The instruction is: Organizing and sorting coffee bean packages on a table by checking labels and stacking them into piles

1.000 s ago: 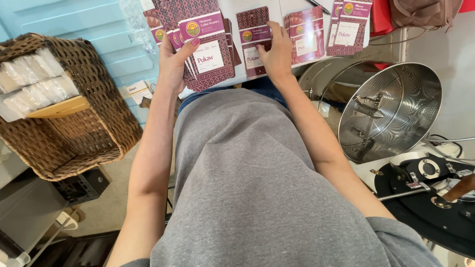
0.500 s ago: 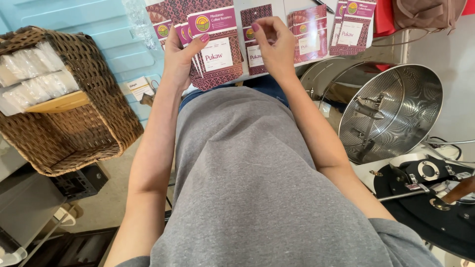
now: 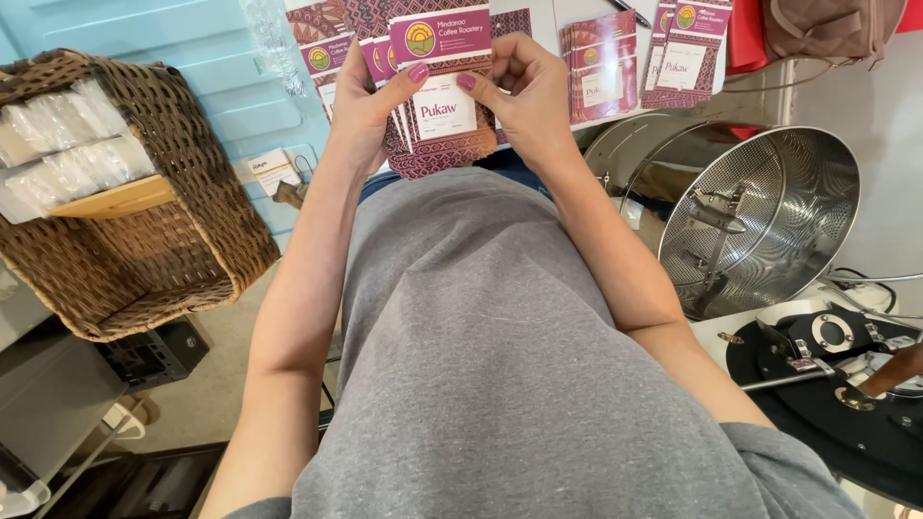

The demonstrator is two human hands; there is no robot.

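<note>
Far out to the left of my left hand sits a wicker basket with clear packets lying in its upper part, well apart from anything I am touching.

My left hand is closed around a fanned stack of pouches, purple and maroon with white labels; the thumb lies across the front pouch near its top and the fingers are hidden behind the stack. I hold the stack upright just above my grey shirt, between both hands. A few more pouches lie on the table just beyond the left hand.

My right hand meets the stack from the other side, its thumb pressed on the front pouch beside the left thumb, fingers curled at the right edge. It grips too, as far as I can see.

Beyond the right hand, another short pile of pouches rests on the table, and farther right two more stand near a brown bag. Lower on that side is a steel drum, then a black machine base.

As I judge it, part of the gathering is done: several pouches are in hand, while the ones on the table remain loose.
</note>
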